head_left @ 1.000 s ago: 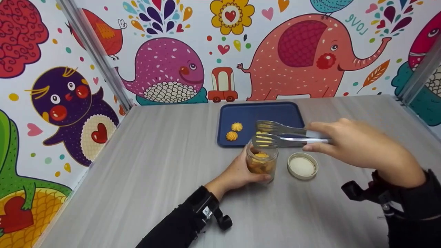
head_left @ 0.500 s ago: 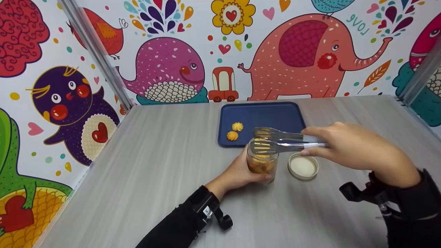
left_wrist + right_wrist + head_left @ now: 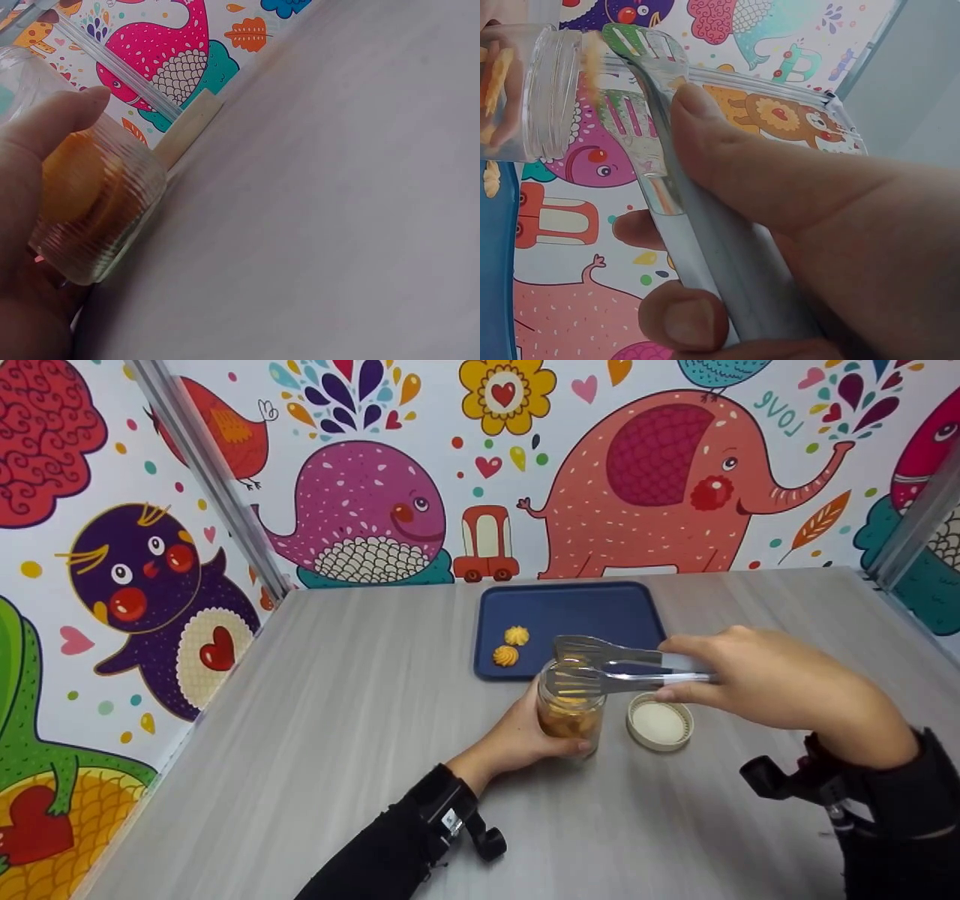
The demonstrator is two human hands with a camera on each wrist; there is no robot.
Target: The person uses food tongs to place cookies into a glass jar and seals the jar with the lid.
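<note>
My left hand (image 3: 525, 729) grips a clear glass jar (image 3: 571, 720) around its side and keeps it upright on the table. Several golden cookies (image 3: 71, 180) show through the jar wall in the left wrist view. Slotted metal tongs (image 3: 622, 667) lie across the jar's mouth, their handles squeezed between the thumb and fingers of my right hand (image 3: 772, 679). In the right wrist view a blurred yellowish cookie (image 3: 594, 64) appears at the tongs' tips, just outside the jar mouth; how firmly they hold it cannot be told.
A blue tray (image 3: 592, 611) lies behind the jar, with two swirled cookies (image 3: 511, 646) at its left side. To the right of the jar, a round cream lid (image 3: 660, 722) rests inner side up on the grey table (image 3: 360, 720). Cartoon-printed walls enclose the back and left.
The tongs have come down slightly with my right hand, from above the jar to its mouth, and their blades sit a little differently. My left hand and the jar have stayed put.
</note>
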